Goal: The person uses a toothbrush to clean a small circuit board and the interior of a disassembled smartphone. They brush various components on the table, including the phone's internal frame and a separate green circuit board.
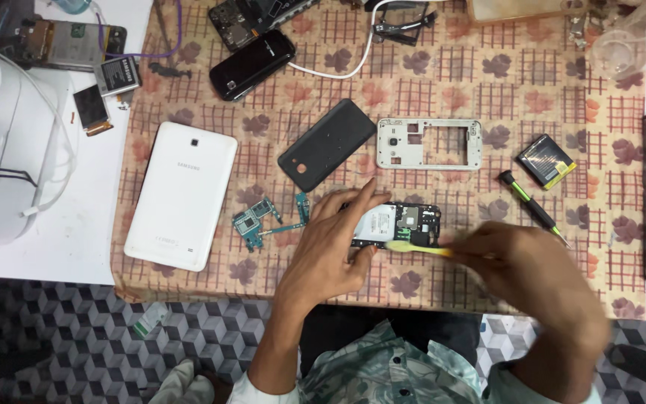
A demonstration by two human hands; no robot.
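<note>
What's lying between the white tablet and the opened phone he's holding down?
In the head view, a small teal circuit board lies on the patterned cloth between the white tablet and the opened phone.

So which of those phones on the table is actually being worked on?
The opened phone at the cloth's front edge: the left hand steadies it while the right hand runs a yellow brush over it. The others lie untouched.

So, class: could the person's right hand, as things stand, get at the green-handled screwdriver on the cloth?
Probably yes. The screwdriver lies just beyond the right hand with only bare patterned cloth between. But that hand already holds a yellow tool over the opened phone, so it would likely need freeing first.
</note>
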